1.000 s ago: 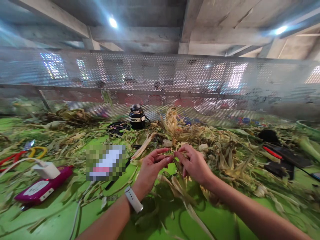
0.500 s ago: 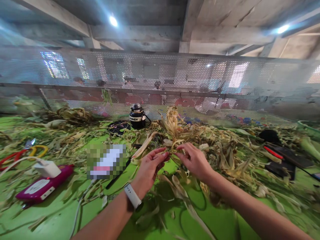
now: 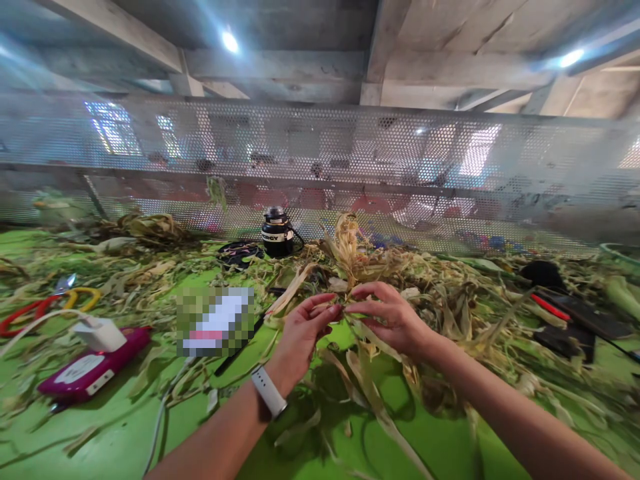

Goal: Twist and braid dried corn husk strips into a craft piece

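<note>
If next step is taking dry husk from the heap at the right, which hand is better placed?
Probably the right hand: it lies nearer that husk heap, its fingers spread. The left hand is farther away, thumb and fingertips close together.

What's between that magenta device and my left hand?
In the head view, a pixelated pale object, a pale cable, a black stick and dried plant scraps lie between the device and your left hand.
</note>
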{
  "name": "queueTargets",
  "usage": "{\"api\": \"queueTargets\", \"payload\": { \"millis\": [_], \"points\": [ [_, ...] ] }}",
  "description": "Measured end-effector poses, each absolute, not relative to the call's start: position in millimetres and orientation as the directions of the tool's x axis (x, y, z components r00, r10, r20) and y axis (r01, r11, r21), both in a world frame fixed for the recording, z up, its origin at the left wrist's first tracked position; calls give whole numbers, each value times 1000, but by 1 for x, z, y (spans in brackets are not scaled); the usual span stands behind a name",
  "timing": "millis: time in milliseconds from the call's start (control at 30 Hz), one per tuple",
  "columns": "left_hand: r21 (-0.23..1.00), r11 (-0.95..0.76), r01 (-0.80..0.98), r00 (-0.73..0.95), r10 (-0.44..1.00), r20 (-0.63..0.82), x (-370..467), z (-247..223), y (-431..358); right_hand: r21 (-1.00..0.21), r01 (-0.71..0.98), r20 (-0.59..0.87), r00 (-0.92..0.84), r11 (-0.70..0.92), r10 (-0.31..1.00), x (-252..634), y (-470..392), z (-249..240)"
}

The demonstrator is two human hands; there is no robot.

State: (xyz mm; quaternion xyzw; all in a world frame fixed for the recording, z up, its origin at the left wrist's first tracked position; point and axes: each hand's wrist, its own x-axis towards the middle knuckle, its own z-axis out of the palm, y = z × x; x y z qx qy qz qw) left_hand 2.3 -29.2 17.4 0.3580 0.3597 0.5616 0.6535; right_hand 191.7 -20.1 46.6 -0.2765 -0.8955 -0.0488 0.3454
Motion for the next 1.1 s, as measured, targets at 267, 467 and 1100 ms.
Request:
{"api": "queueTargets", "payload": {
  "millis": [267,467,1100],
  "points": [
    [904,67,-423,48,998,-52,7,22,-36,-35,612,718,-534,790,446,185,-34,46],
    [826,154,-543,100,988,-119,9,25,-41,304,463,511,-817,832,268,165,-56,38],
    [906,47,-421,76,997,-16,8,19,-32,59,702,607,-590,709,533,173,-33,34]
  ]
}}
